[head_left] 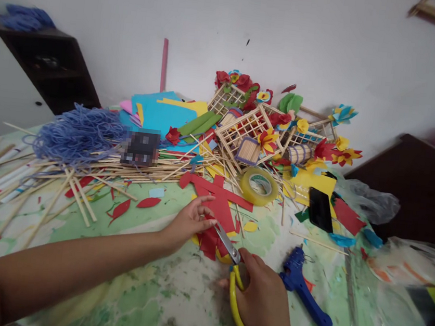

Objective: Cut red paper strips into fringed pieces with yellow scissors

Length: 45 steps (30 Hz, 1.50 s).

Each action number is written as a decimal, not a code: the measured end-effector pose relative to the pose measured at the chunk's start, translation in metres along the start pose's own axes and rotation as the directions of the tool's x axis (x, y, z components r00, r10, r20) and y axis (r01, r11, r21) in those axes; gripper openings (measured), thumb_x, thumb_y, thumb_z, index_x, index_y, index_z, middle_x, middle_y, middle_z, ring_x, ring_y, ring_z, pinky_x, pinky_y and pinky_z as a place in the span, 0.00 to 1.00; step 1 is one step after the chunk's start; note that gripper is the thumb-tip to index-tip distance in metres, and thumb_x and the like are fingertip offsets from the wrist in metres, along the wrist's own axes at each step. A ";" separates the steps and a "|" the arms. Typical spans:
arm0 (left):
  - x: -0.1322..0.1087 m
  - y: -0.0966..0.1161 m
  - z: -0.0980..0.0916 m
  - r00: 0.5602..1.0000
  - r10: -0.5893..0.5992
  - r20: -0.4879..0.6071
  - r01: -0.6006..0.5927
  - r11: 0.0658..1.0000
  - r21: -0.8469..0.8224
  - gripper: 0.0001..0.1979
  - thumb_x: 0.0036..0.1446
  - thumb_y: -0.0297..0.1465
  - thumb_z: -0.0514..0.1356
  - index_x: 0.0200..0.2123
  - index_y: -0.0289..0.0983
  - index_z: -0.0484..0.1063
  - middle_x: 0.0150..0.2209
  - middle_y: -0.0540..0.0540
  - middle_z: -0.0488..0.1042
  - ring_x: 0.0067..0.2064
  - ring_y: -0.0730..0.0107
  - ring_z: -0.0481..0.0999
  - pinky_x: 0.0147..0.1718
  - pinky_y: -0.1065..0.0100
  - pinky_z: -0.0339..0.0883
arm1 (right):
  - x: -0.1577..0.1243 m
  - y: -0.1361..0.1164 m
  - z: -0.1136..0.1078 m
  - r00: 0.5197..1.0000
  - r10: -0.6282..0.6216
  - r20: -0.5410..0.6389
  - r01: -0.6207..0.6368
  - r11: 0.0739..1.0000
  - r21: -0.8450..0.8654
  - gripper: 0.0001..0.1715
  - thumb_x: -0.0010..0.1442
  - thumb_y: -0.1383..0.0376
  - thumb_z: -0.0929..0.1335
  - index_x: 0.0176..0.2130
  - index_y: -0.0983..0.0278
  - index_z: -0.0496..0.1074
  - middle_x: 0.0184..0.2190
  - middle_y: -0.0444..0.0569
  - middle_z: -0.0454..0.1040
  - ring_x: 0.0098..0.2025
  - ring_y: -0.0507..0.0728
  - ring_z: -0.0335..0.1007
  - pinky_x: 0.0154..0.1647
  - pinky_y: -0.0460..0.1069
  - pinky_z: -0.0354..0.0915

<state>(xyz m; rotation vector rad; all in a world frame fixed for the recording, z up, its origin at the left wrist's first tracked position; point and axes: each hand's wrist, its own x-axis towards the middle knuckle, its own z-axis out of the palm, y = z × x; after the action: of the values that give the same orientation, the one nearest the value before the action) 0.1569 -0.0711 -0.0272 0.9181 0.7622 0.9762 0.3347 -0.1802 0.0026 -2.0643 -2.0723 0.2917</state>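
Note:
My right hand (265,294) grips a pair of scissors (233,269) by the yellow handles, with the blades pointing up and to the left. At the blade tips, my left hand (191,220) pinches what looks like a small piece of red paper (209,216) between thumb and fingers; the fingers partly hide it. Beneath and behind both hands lie red paper scraps (222,210) on the table. Red leaf-shaped cutouts (120,209) rest left of my left hand. A blue glue gun (303,288) lies to the right of my right hand.
Clear tape (259,186) and a black phone (320,210) lie beyond my hands. Bamboo sticks (107,163), blue yarn (79,134) and blue paper sheets (160,117) spread at the back left. Stick frames with paper flowers (244,132) are piled against the wall. Plastic bags (406,263) sit right.

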 end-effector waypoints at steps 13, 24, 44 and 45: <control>-0.002 0.004 0.004 0.997 -0.067 0.034 0.068 0.997 -0.030 0.35 0.41 0.30 0.68 0.53 0.38 0.58 0.30 0.51 0.70 0.30 0.77 0.70 0.30 0.74 0.62 | 0.002 0.001 0.001 1.000 -0.005 -0.004 0.005 0.999 0.031 0.25 0.50 0.61 0.66 0.49 0.63 0.68 0.38 0.52 0.74 0.39 0.59 0.70 0.37 0.48 0.63; -0.006 0.002 0.006 0.996 -0.069 0.053 0.070 0.997 -0.016 0.33 0.41 0.28 0.68 0.52 0.38 0.60 0.31 0.49 0.73 0.33 0.73 0.72 0.33 0.73 0.62 | -0.004 0.003 0.008 0.978 0.134 -0.158 -0.021 0.824 0.567 0.26 0.48 0.61 0.68 0.47 0.65 0.68 0.32 0.49 0.74 0.30 0.54 0.68 0.29 0.46 0.65; -0.035 -0.005 0.036 0.933 -0.282 0.224 0.273 0.959 0.074 0.10 0.42 0.25 0.66 0.31 0.33 0.72 0.29 0.48 0.73 0.30 0.75 0.71 0.31 0.73 0.63 | -0.004 -0.007 0.017 0.884 0.304 -0.355 0.070 0.664 0.744 0.20 0.46 0.66 0.69 0.42 0.63 0.68 0.25 0.40 0.70 0.24 0.49 0.65 0.25 0.43 0.62; -0.032 -0.004 0.035 0.941 -0.285 0.182 0.284 0.958 0.031 0.08 0.43 0.26 0.65 0.30 0.33 0.72 0.28 0.48 0.73 0.29 0.76 0.70 0.29 0.74 0.63 | -0.004 -0.004 0.014 0.883 0.277 -0.378 0.062 0.731 0.679 0.20 0.46 0.65 0.69 0.42 0.63 0.68 0.25 0.41 0.70 0.24 0.49 0.64 0.24 0.43 0.62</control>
<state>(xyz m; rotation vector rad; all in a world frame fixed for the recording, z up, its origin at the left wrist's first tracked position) 0.1764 -0.1116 -0.0119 0.8608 0.7157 0.6255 0.3272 -0.1847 -0.0099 -1.5891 -1.2824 0.4473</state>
